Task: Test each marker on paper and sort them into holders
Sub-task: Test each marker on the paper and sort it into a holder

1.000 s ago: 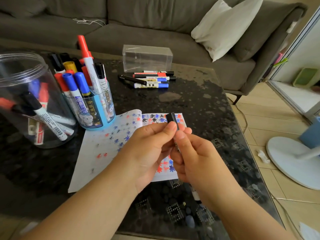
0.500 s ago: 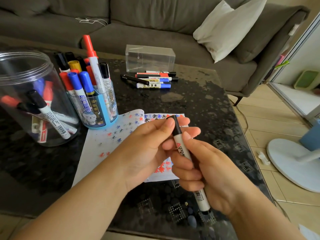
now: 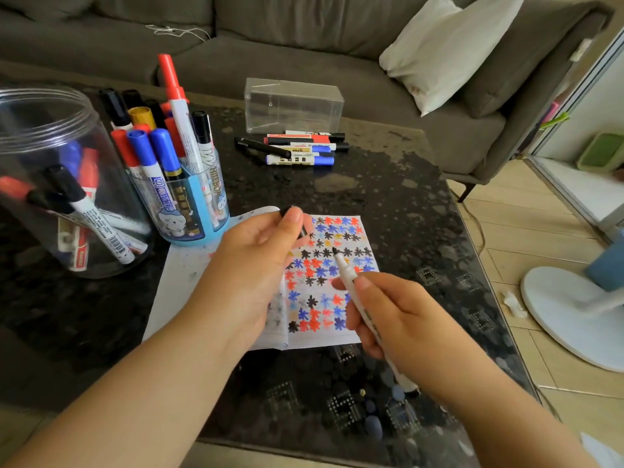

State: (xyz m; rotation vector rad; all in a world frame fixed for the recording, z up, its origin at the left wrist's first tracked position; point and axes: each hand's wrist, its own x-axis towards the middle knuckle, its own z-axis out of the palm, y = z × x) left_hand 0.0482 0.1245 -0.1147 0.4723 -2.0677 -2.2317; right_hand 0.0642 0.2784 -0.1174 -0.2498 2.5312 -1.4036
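A white-barrelled black marker (image 3: 349, 280), uncapped, is gripped by the curled fingers of the right hand (image 3: 398, 319), its tip held over the white paper sheet covered in coloured stars (image 3: 324, 285). Its small black cap (image 3: 290, 211) is pinched by the left hand (image 3: 256, 265), just left of the right-hand fingers, above the dark speckled worktop (image 3: 388, 197).

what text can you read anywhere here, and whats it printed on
"WHITEBOA", cut off by the holder, runs down the black-capped marker standing in the blue holder.
Blue-capped marker in that holder: blue print, too blurred to read.
Marker in the clear jar: barcode and small print, unreadable.
Loose markers by the clear box: labels too small.
Marker in the right hand: print unreadable.
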